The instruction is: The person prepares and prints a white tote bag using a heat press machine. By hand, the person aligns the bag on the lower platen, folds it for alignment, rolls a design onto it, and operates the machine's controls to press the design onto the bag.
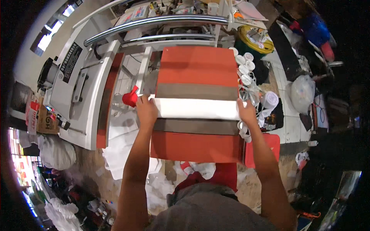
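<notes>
A long white strip (196,108), of cloth or paper, lies stretched from side to side over a grey-brown band (196,91) on an orange-red press pad (198,63). My left hand (147,110) is closed on the strip's left end, fingers past the pad's left edge. At the right end my right hand (246,111) pinches the strip near the pad's right edge. A bunched red cloth (131,97) hangs just left of my left hand. Close to my right hand is a roll of white material (270,99).
The white heat-press head (79,88) is swung out to the left. Metal bars (158,24) cross behind the pad. White rolls (244,69) line its right side, near a yellow-rimmed bin (256,40). A red stool (269,148) stands at the lower right, white sheets (121,142) at the left.
</notes>
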{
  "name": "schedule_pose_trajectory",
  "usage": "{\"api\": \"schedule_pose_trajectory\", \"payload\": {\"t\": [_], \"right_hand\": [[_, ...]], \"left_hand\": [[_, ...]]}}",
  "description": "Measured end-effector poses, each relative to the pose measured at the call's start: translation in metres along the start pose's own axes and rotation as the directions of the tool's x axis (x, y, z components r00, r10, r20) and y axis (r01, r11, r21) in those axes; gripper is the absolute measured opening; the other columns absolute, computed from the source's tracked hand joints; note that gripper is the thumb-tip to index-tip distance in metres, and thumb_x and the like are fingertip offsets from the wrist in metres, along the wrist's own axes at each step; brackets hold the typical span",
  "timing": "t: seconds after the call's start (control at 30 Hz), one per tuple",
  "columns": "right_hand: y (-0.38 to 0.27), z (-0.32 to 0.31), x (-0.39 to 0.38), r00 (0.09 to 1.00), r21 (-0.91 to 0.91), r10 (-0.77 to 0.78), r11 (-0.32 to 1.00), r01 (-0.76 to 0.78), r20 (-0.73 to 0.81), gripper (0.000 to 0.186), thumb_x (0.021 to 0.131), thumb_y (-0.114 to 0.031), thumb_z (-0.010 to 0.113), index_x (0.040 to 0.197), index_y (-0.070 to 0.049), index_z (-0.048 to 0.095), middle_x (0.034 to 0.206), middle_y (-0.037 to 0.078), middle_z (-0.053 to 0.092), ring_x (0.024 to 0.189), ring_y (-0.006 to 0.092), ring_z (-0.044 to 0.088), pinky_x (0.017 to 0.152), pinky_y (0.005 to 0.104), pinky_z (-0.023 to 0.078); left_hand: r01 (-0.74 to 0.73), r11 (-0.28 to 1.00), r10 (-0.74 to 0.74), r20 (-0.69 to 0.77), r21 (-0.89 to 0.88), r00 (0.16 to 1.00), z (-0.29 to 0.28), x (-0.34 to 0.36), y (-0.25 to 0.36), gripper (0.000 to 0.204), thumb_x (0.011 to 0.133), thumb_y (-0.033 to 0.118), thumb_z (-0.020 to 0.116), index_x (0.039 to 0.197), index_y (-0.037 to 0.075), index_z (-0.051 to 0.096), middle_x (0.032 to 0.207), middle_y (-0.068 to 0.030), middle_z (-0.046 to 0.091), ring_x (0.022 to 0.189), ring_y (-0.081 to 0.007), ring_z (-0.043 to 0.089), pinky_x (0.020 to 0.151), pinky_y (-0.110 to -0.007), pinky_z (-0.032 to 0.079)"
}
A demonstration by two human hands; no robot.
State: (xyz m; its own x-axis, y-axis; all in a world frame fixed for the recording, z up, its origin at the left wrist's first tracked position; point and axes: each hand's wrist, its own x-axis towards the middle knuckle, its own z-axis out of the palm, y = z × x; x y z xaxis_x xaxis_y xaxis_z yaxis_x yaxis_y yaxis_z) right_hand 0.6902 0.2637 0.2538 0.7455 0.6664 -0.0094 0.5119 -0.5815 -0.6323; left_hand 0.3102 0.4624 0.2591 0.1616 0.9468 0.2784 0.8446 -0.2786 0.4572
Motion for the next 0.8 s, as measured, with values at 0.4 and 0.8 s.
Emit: {"api": "schedule_pose_trajectory", "payload": {"t": [0.4, 0.8], "right_hand": [[0.001, -0.012, 0.005, 0.987, 0.046, -0.011, 0.999, 0.004, 0.159, 0.065, 0.096, -0.056, 0.049, 0.107, 0.007, 0.061, 0.107, 0.036, 0.063, 0.108, 0.0519, 0.058, 0.093, 0.0520, 0.045], [-0.095, -0.041, -0.082, 0.610, -0.068, -0.793, 0.608, 0.791, 0.009, 0.042, 0.093, -0.020, 0.058, 0.133, -0.006, 0.054, 0.141, 0.020, 0.049, 0.134, 0.0435, 0.041, 0.113, 0.0600, 0.026]], "left_hand": [[-0.641, 0.767, 0.614, 0.285, 0.004, 0.736, 0.027, -0.056, 0.109, 0.057, 0.097, 0.048, 0.050, 0.149, 0.025, 0.042, 0.148, -0.0099, 0.044, 0.139, -0.0408, 0.036, 0.116, -0.059, 0.020], [-0.645, 0.763, 0.631, 0.256, -0.037, 0.732, 0.027, -0.054, 0.106, 0.056, 0.097, 0.047, 0.051, 0.148, 0.025, 0.044, 0.141, -0.0122, 0.051, 0.135, -0.0399, 0.041, 0.113, -0.061, 0.025]]}}
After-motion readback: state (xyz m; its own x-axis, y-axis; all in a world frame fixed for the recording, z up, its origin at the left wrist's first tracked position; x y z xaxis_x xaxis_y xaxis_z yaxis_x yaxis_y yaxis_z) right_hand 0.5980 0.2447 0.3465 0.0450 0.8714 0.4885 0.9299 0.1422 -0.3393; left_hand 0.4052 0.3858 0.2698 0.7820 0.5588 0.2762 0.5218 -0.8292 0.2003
